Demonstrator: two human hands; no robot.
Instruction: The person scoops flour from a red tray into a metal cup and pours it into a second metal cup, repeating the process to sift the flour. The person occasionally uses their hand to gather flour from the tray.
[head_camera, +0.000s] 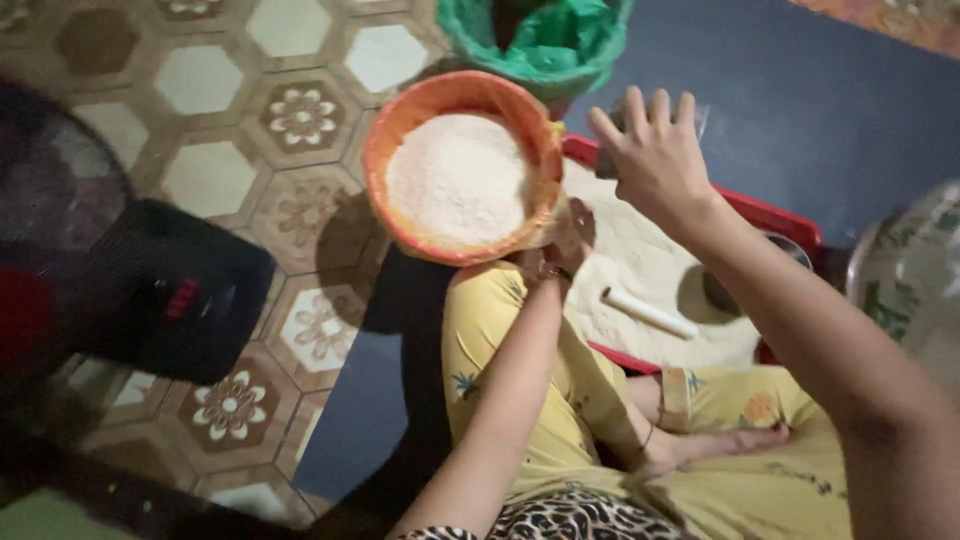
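Note:
My left hand (560, 245) grips the near right rim of an orange bowl (400, 120) heaped with white flour (458, 178), holding it above the floor. To the right, my right hand (652, 160) is raised over a red tray (775, 215), its fingers closed around a small glass-like cup (607, 158) that the hand mostly hides. The tray holds a bed of flour (640, 265) with a white cylindrical roller (648, 312) lying on it. My legs in yellow trousers (560, 390) are folded below the tray.
A green plastic bag (545, 40) stands open behind the bowl. A dark round dish (720, 292) sits in the tray's right part. A patterned rounded container (910, 270) is at the right edge. A black fan base (150, 290) lies left on the patterned tiles (300, 115). A blue mat (800, 90) lies under the tray.

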